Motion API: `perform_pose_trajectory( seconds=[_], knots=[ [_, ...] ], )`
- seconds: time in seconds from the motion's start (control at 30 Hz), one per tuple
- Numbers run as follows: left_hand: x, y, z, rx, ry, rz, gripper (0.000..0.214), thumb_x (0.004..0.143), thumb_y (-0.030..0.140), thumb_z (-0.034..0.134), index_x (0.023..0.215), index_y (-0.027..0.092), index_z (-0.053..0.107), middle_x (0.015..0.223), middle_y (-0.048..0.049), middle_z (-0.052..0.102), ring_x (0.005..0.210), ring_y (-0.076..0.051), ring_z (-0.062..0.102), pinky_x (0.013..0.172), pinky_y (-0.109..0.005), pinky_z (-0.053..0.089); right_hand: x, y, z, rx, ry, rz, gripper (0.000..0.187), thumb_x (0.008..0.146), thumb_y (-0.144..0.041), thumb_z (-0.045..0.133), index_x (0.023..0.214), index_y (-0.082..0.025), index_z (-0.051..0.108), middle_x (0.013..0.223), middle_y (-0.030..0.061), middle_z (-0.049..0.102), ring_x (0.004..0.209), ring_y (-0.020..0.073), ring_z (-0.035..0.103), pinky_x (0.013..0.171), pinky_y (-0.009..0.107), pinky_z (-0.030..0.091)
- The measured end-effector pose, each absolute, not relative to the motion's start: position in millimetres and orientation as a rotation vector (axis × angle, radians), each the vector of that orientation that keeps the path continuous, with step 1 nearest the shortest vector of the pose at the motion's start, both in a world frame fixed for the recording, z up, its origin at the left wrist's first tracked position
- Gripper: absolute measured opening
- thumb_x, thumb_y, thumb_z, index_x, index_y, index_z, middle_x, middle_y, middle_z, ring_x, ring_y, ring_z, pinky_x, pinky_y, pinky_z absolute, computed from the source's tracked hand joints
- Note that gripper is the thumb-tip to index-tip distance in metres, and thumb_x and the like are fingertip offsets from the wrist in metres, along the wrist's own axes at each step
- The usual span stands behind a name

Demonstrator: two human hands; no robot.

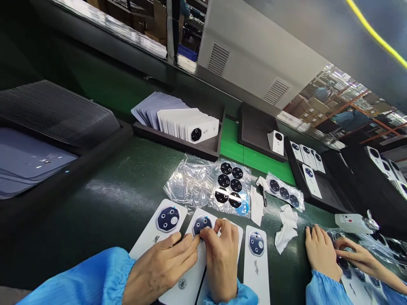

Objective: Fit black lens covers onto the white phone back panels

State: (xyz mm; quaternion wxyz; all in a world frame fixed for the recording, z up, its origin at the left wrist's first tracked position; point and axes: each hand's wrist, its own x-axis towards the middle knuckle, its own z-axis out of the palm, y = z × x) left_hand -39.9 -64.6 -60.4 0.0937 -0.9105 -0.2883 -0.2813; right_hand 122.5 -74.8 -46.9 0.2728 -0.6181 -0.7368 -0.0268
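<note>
Several white phone back panels lie side by side in front of me, the leftmost panel (146, 239) and the rightmost panel (257, 284) plainly visible. Each visible top end carries a dark blue, eight-sided camera lens cover (168, 219). Over the second panel (190, 290), the fingertips of both hands meet at the lower edge of its lens cover (201, 223). My left hand (162, 269) rests across the panels with its fingers together. My right hand (221, 256) is pinched closed and partly hides a third panel. Whatever lies between the fingertips is hidden.
Beyond the panels lie clear plastic film (190, 180), a sheet of black lens covers (229, 186) and white wipes (288, 224). Trays of panels (178, 134) stand behind; dark racked panels (54, 110) sit left. A co-worker's hands (322, 252) work at right beside a bottle (352, 223).
</note>
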Motion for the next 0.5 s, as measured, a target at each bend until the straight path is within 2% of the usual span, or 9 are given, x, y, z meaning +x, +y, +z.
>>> perform_pose_trajectory(
  seconds=[0.2, 0.37, 0.5],
  knots=[
    [-41.1, -65.0, -61.3, -2.715, -0.841, -0.754, 0.029, 0.091, 0.003, 0.038, 0.098, 0.017, 0.063, 0.108, -0.0019, 0.069, 0.106, -0.013, 0.056, 0.094, -0.028, 0.037, 122.5, -71.8, -36.1, -1.646, -1.966, -0.100, 0.026, 0.091, -0.010, 0.042, 0.076, -0.023, 0.059, 0.082, 0.0050, 0.046, 0.076, 0.0208, 0.045, 0.061, 0.035, 0.042],
    [-40.4, -63.5, -57.6, -2.705, -0.859, -0.785, 0.038, 0.092, 0.000, 0.030, 0.096, 0.016, 0.064, 0.106, -0.0016, 0.070, 0.104, -0.012, 0.057, 0.091, -0.029, 0.038, 122.6, -72.3, -32.7, -1.596, -2.047, -0.072, 0.022, 0.091, -0.010, 0.047, 0.076, -0.021, 0.058, 0.082, 0.0035, 0.045, 0.076, 0.0188, 0.042, 0.061, 0.030, 0.040],
    [-40.2, -63.3, -52.8, -2.699, -0.855, -0.781, 0.044, 0.093, -0.002, 0.024, 0.093, 0.016, 0.065, 0.104, -0.0010, 0.072, 0.102, -0.012, 0.058, 0.089, -0.029, 0.038, 126.9, -67.9, -33.5, -1.586, -2.006, -0.038, 0.026, 0.091, -0.010, 0.046, 0.079, -0.024, 0.064, 0.082, 0.0036, 0.045, 0.075, 0.0198, 0.042, 0.061, 0.031, 0.039]
  ],
)
